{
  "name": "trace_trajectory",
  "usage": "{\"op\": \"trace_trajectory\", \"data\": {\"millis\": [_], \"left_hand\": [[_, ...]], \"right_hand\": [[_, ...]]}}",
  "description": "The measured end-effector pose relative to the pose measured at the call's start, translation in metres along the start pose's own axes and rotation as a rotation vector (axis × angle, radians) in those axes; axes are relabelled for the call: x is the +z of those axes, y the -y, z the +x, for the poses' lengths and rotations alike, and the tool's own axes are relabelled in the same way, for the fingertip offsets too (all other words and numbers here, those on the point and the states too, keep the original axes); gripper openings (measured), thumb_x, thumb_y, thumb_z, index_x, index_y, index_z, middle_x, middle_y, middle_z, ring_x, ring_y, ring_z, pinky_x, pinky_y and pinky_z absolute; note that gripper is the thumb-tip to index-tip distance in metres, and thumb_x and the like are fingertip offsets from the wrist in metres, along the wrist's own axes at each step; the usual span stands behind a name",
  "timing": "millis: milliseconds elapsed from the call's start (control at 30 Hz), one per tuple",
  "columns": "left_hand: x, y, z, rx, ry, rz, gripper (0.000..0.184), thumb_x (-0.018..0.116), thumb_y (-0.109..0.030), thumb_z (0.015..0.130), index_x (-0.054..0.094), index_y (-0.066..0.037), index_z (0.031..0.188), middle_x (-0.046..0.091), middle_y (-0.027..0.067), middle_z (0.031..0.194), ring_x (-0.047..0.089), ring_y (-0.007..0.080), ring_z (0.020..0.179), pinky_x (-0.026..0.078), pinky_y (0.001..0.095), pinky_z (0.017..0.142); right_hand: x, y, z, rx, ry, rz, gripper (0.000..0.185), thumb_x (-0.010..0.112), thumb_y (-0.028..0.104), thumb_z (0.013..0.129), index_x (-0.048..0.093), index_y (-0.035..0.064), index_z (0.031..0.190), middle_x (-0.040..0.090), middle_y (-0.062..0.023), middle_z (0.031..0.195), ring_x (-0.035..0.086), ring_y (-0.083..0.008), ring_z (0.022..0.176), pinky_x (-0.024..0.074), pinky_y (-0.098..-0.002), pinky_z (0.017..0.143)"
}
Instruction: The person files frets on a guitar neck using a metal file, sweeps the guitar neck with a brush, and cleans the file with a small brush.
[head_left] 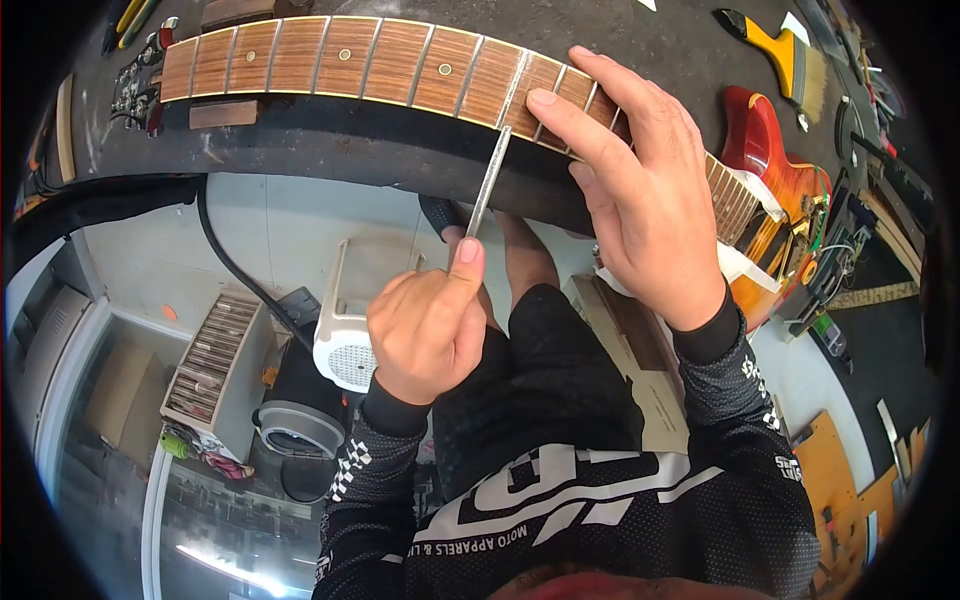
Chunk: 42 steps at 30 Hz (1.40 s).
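A guitar neck with a brown wooden fretboard (295,58), metal frets and round dot inlays lies across the bench, its headstock (135,95) at the left. My left hand (425,330) is closed around a slim metal file (487,185), one digit stretched along it. The file's far tip meets the near edge of the fretboard, at the end of a whitish, dusty-looking fret. Just right of that fret, my right hand (650,190) rests with fingers spread over the strip, its thumb by the near edge. Beyond it shows the sunburst guitar body (755,130).
Wooden blocks (224,113) sit by the neck on the dark bench (330,140). A yellow-handled brush (780,55) lies at the upper right. Below the bench are a white plastic stool (345,350), a drawer unit (215,360) and another person's legs (527,250).
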<state>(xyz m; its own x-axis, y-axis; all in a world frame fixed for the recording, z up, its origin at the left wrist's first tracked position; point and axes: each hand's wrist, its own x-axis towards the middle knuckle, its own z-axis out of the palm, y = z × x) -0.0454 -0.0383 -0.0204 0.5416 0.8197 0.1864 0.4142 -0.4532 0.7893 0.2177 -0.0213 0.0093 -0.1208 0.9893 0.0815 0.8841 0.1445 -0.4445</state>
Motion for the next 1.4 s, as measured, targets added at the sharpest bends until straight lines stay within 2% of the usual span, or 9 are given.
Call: {"op": "trace_trajectory", "data": {"millis": [133, 300, 567, 633, 800, 900, 1000, 1100, 1400], "left_hand": [[0.008, 0.002, 0.008, -0.012, -0.068, 0.042, 0.064, 0.071, 0.012, 0.082, 0.071, 0.003, 0.145, 0.06, 0.0078, 0.07, 0.06, 0.0256, 0.056, 0.05, 0.0386, 0.057], [0.029, 0.006, 0.076, -0.011, -0.147, -0.038, 0.06, 0.072, 0.01, 0.084, 0.074, -0.001, 0.143, 0.067, 0.0092, 0.075, 0.065, 0.0279, 0.059, 0.053, 0.0408, 0.059], [0.01, -0.003, 0.042, -0.082, -0.047, 0.017, 0.064, 0.069, 0.012, 0.083, 0.074, -0.002, 0.145, 0.07, 0.0106, 0.076, 0.067, 0.0276, 0.059, 0.054, 0.039, 0.058], [0.023, 0.001, 0.073, -0.056, -0.106, -0.032, 0.063, 0.069, 0.012, 0.084, 0.074, -0.002, 0.145, 0.07, 0.0104, 0.076, 0.066, 0.0272, 0.059, 0.054, 0.0394, 0.058], [0.008, -0.004, 0.02, -0.062, -0.046, 0.046, 0.06, 0.07, 0.012, 0.082, 0.073, 0.002, 0.142, 0.067, 0.0102, 0.073, 0.064, 0.0264, 0.057, 0.051, 0.0389, 0.057], [0.001, -0.004, -0.005, -0.018, -0.062, -0.034, 0.049, 0.068, 0.019, 0.09, 0.069, 0.008, 0.138, 0.066, 0.0134, 0.073, 0.059, 0.0266, 0.054, 0.047, 0.0356, 0.055], [0.001, -0.004, -0.002, -0.004, -0.026, -0.038, 0.052, 0.067, 0.02, 0.09, 0.068, 0.009, 0.14, 0.063, 0.0114, 0.071, 0.057, 0.0268, 0.053, 0.046, 0.0361, 0.054], [0.008, 0.001, -0.002, -0.009, -0.075, -0.028, 0.06, 0.07, 0.014, 0.079, 0.073, 0.007, 0.139, 0.057, 0.0062, 0.068, 0.056, 0.0238, 0.053, 0.048, 0.0362, 0.054], [0.027, 0.003, 0.069, -0.017, -0.142, -0.007, 0.061, 0.071, 0.013, 0.083, 0.073, 0.001, 0.144, 0.069, 0.0091, 0.075, 0.065, 0.0245, 0.058, 0.051, 0.0376, 0.057]], "right_hand": [[-0.002, 0.001, 0.001, -0.003, 0.006, -0.009, 0.075, 0.074, -0.007, 0.084, 0.069, 0.0247, 0.152, 0.061, -0.0148, 0.161, 0.062, -0.0394, 0.137, 0.0482, -0.0524, 0.116], [0.0, 0.001, 0.001, -0.015, -0.002, -0.019, 0.074, 0.073, -0.007, 0.085, 0.07, 0.025, 0.151, 0.06, -0.0153, 0.161, 0.062, -0.0399, 0.138, 0.0481, -0.0523, 0.116], [-0.002, 0.003, 0.002, -0.008, 0.018, -0.034, 0.073, 0.073, -0.006, 0.087, 0.07, 0.0262, 0.152, 0.061, -0.0155, 0.16, 0.062, -0.0397, 0.137, 0.0479, -0.0526, 0.115], [-0.001, 0.002, 0.001, -0.014, 0.008, -0.032, 0.073, 0.073, -0.006, 0.087, 0.07, 0.0264, 0.152, 0.06, -0.0153, 0.161, 0.062, -0.0395, 0.137, 0.0478, -0.0527, 0.116], [-0.002, 0.003, 0.002, -0.01, 0.009, -0.024, 0.071, 0.072, -0.005, 0.088, 0.07, 0.0266, 0.152, 0.06, -0.0147, 0.161, 0.062, -0.039, 0.136, 0.0479, -0.0523, 0.115], [-0.001, 0.002, 0.001, -0.004, 0.011, -0.022, 0.072, 0.072, -0.006, 0.087, 0.07, 0.0266, 0.152, 0.06, -0.0145, 0.161, 0.062, -0.0388, 0.136, 0.0481, -0.0522, 0.115], [-0.001, 0.001, 0.0, -0.001, 0.011, -0.018, 0.073, 0.072, -0.006, 0.086, 0.07, 0.0265, 0.151, 0.06, -0.0142, 0.161, 0.062, -0.0387, 0.137, 0.048, -0.0526, 0.115], [-0.001, 0.0, 0.0, -0.004, 0.012, -0.012, 0.074, 0.073, -0.007, 0.085, 0.07, 0.0262, 0.151, 0.06, -0.0141, 0.161, 0.062, -0.0388, 0.137, 0.048, -0.0528, 0.115], [0.001, -0.001, -0.001, -0.005, 0.005, -0.007, 0.075, 0.073, -0.007, 0.084, 0.07, 0.0256, 0.151, 0.06, -0.0144, 0.161, 0.061, -0.0395, 0.139, 0.0476, -0.0533, 0.116]]}}
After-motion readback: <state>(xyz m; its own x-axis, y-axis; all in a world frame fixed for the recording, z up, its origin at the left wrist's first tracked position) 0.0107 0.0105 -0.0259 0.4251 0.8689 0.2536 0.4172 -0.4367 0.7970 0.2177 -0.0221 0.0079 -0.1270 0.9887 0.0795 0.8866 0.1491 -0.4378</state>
